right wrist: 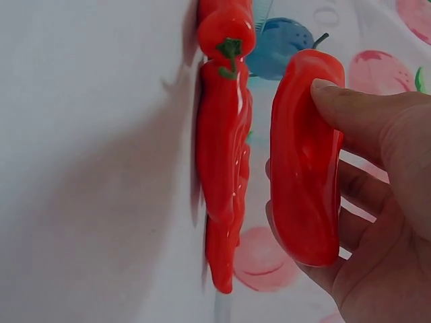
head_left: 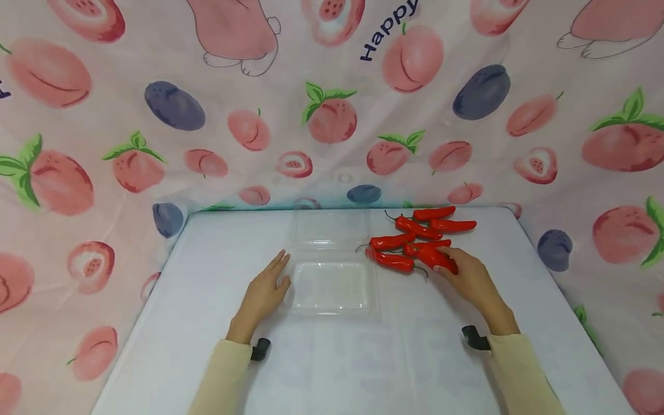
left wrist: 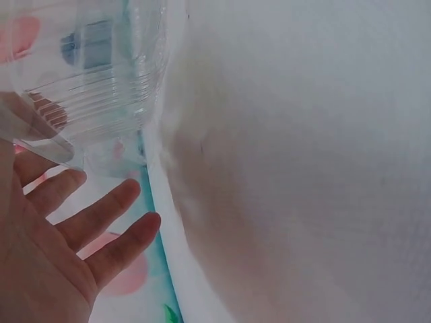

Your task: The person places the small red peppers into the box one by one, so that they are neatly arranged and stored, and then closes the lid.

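My right hand (head_left: 473,280) grips a red chili pepper (right wrist: 306,161), thumb on one side and fingers curled behind it. In the right wrist view this pepper is held apart from the other red peppers (right wrist: 222,145) lying on the table. A clear plastic box (head_left: 332,286) stands in the middle with its hinged lid (head_left: 332,227) laid open toward the back; no peppers show inside. At the box's left side is my left hand (head_left: 263,293), fingers extended and spread, nearest the rim. The left wrist view shows those fingers (left wrist: 128,245) beside the clear plastic wall.
Several red peppers (head_left: 390,260) lie in a loose group right of the box, some overlapping its right edge in the head view. Behind the white table (head_left: 425,363) hangs a fruit-printed cloth (head_left: 332,69), which also runs down both sides.
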The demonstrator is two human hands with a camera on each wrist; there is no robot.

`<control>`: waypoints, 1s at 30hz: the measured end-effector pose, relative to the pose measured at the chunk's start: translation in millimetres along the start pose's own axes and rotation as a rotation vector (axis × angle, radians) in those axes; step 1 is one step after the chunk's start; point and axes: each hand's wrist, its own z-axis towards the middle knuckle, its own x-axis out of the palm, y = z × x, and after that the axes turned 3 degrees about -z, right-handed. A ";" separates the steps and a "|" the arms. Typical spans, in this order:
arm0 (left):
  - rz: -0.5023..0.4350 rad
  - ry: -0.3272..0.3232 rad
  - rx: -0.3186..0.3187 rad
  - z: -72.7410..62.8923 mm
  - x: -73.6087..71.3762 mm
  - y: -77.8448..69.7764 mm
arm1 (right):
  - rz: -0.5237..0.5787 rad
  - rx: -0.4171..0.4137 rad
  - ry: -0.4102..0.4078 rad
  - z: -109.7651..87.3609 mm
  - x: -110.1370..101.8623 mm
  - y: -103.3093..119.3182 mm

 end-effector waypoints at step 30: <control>-0.018 0.039 -0.051 -2.1 -2.5 -7.9 | 0.045 -0.095 -0.003 9.2 -4.5 30.5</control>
